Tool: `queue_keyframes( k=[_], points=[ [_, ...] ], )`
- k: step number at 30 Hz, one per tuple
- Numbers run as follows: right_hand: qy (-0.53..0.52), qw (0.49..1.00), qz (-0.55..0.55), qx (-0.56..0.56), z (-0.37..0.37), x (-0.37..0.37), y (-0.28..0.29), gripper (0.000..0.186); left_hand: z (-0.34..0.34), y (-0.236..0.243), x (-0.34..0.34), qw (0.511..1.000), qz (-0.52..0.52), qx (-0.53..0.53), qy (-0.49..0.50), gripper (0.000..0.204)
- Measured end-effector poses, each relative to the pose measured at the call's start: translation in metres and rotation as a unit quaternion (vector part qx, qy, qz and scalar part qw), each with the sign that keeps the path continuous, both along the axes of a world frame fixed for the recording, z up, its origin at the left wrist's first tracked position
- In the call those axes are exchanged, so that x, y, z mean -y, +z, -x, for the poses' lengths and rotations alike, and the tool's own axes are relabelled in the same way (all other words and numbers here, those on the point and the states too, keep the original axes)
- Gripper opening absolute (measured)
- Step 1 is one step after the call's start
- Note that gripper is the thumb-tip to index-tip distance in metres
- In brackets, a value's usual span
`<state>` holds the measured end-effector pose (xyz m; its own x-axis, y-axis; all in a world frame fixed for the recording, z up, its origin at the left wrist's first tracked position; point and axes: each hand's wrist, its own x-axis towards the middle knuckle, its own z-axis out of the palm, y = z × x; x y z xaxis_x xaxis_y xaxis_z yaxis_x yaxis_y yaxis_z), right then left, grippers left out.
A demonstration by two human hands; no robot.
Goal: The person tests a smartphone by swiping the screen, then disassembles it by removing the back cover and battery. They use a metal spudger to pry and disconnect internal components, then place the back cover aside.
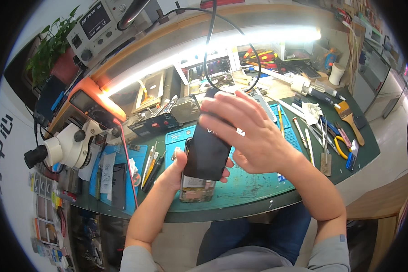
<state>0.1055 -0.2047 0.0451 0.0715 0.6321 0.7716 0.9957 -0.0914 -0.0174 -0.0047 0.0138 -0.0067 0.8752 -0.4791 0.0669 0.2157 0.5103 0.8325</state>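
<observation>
An opened smartphone [197,189] is tilted over the front of the work mat, its inner parts bare at the lower end. My left hand [173,173] grips it from below, with the thumb along its left side and fingertips showing at its right side. Over most of the phone lies a glossy black phone back cover [207,156] with white print. My right hand [254,131] is closed over the upper part of this cover, its fingers reaching across the top. Where cover and phone meet is mostly hidden.
A teal work mat [245,192] covers the bench front. Pliers [341,147], a brush [347,115] and several hand tools lie to the right. On the left stand a white microscope [65,152] and an orange multimeter [95,104]. A black cable [205,54] loops above my hands.
</observation>
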Motion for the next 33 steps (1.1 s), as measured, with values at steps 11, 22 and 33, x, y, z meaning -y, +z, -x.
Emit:
queue_keyframes(
  k=[11, 22, 33],
  points=[
    [0.029, 0.972, 0.22, 0.082, 0.025, 0.001, -0.005, 0.071, 0.003, 0.007, 0.002, 0.983, -0.024, -0.182, -0.005, 0.07],
    [0.089, 0.951, 0.296, 0.029, 0.026, 0.01, 0.0, 0.09, 0.002, 0.004, 0.001, 0.971, -0.168, -0.167, -0.027, 0.098],
    [0.002, 0.897, 0.415, -0.152, 0.03, 0.019, -0.006, 0.1, -0.015, 0.006, -0.047, 0.944, -0.245, 0.01, 0.219, 0.076]
  ],
)
